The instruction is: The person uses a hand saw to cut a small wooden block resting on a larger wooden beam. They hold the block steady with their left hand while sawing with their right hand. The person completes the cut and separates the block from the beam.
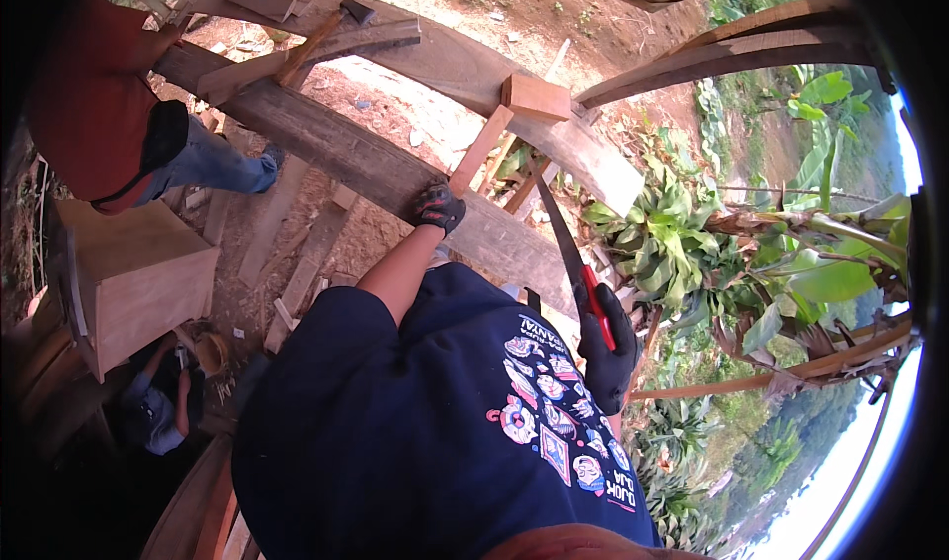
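Observation:
My left hand (438,210), in a dark glove with red marks, is closed at the near end of a short wooden piece (480,152). That piece slants across the gap above a long weathered plank (336,170); its far end meets a reddish wooden block (537,97). My right hand (606,350), also gloved, grips the red handle of a handsaw (564,234). The saw's dark blade points away from me, its tip beside the pale end of a curved board (593,160). The undersides of my left fingers are hidden.
A hammer-like tool (321,41) lies across the boards at the far left. Another person in a red shirt (94,95) stands left, beside a wooden cabinet (153,273). A second person (163,397) crouches below it. Leafy plants (672,229) border the right.

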{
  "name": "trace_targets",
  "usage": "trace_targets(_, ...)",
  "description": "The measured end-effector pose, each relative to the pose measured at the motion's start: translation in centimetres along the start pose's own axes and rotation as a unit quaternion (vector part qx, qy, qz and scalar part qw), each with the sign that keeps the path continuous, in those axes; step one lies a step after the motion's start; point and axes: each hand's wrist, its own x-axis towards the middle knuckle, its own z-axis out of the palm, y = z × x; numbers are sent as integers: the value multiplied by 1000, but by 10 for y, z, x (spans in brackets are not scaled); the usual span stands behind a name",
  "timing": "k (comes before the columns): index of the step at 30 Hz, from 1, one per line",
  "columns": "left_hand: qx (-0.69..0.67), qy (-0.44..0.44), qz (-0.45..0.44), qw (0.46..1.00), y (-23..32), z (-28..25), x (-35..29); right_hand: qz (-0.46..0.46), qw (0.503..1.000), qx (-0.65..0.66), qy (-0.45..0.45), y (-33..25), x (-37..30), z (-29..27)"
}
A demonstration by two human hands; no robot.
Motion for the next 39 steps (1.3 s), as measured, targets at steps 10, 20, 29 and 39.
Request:
trace_targets(10,144,30,146,978,5,-12,21,25,999,-27,-14,-32,10,28)
trace_targets(20,127,43,56,989,29,-19,31,-80,988,-84,-106,-55,122,78)
trace_targets(29,87,42,51,994,33,-25,24,-151,958,-141,-202,-52,227,160)
trace_targets(39,77,43,39,995,33,-28,23,-201,949,-168,-179,-7,276,217)
